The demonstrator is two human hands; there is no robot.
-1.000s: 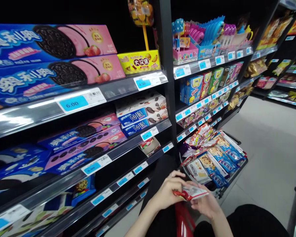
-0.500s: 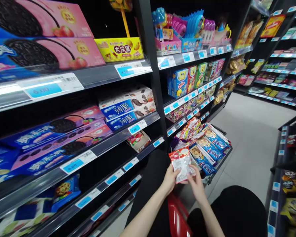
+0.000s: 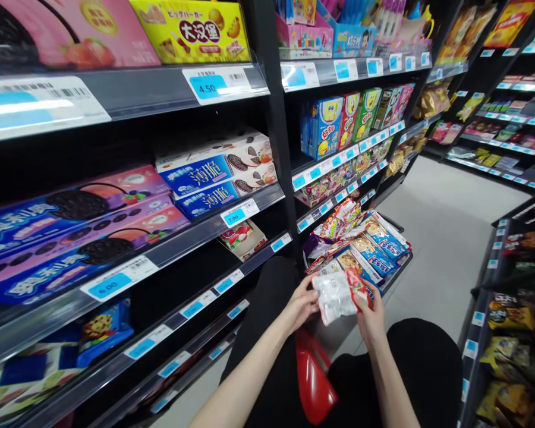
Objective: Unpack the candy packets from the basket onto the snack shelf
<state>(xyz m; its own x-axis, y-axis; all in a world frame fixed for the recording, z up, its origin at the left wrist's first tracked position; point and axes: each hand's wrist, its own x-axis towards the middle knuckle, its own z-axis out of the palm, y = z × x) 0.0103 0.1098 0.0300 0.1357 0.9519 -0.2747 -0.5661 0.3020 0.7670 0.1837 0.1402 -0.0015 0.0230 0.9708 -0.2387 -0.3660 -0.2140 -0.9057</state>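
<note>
Between my hands is a small candy bag, part clear and whitish, part red with fruit pictures. My left hand pinches its clear left end, and my right hand grips its red right end. The bag lies sideways above the near edge of a cart. In the cart are several blue cookie packs and red-and-white snack bags to their left. An open carton holding red-printed packs sits on the low shelf to the left.
Shelves at left carry blue-purple cookie boxes, white-and-blue thin-cookie boxes and a yellow box. Cartoon-printed boxes stand beyond the black upright post. A glossy red object is between my knees. Floor aisle runs right of the cart; another shelf borders it.
The candy bag has turned from upright to sideways, its red end now at the right. My right hand has moved from its lower edge to the red end. The view has shifted downward.
</note>
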